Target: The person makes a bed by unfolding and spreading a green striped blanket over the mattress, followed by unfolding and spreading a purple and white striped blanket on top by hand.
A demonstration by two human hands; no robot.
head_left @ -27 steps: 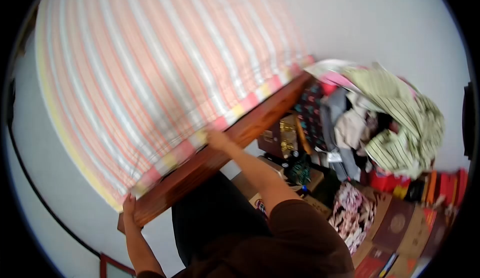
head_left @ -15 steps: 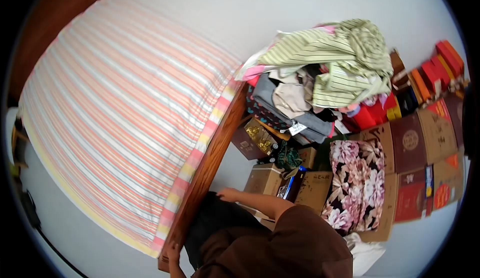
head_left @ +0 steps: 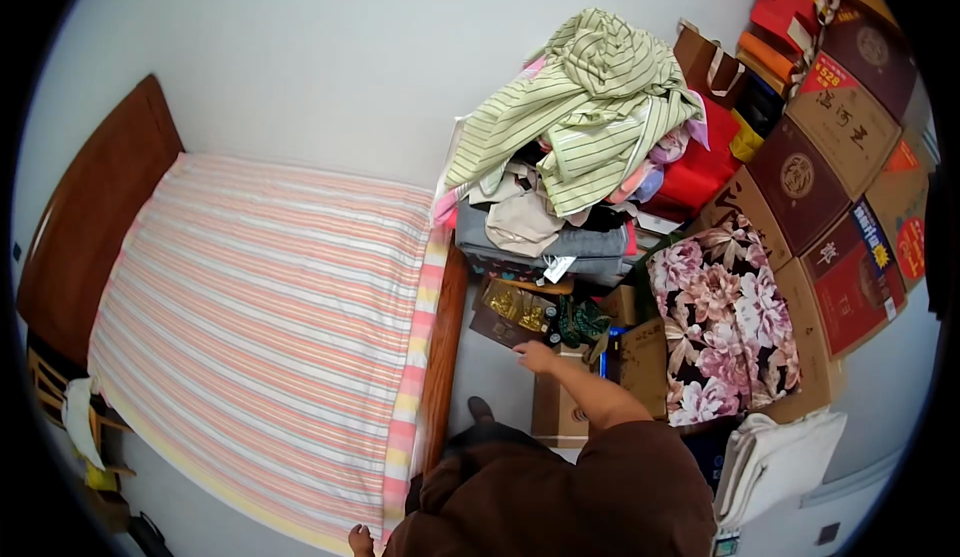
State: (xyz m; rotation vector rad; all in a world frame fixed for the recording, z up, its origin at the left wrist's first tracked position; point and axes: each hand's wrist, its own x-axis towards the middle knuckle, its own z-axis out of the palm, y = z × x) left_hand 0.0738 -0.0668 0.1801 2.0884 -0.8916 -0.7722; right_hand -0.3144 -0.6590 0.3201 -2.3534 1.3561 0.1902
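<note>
My right hand (head_left: 535,357) reaches forward over the floor gap, fingers loosely apart and holding nothing. It is nearest to a maroon box (head_left: 495,329) with gold-coloured packets (head_left: 520,305) in its open top. Below the hand stands a brown carton (head_left: 552,397). At the bottom edge, my left hand (head_left: 362,539) is beside the striped bedsheet (head_left: 270,337); its fingers look loosely apart, with nothing seen in them. Whether it touches the sheet I cannot tell.
A wooden bed rail (head_left: 440,357) runs along my left. Ahead rises a heap of clothes under a green striped cloth (head_left: 600,87). To the right are a floral-covered bundle (head_left: 722,322), stacked cartons (head_left: 800,172) and a folded white cloth (head_left: 780,462).
My view has turned, and I am farther along the bed's side. My right hand has left my thigh and stretches out toward the boxes. My left hand has come off the bed's wooden corner.
</note>
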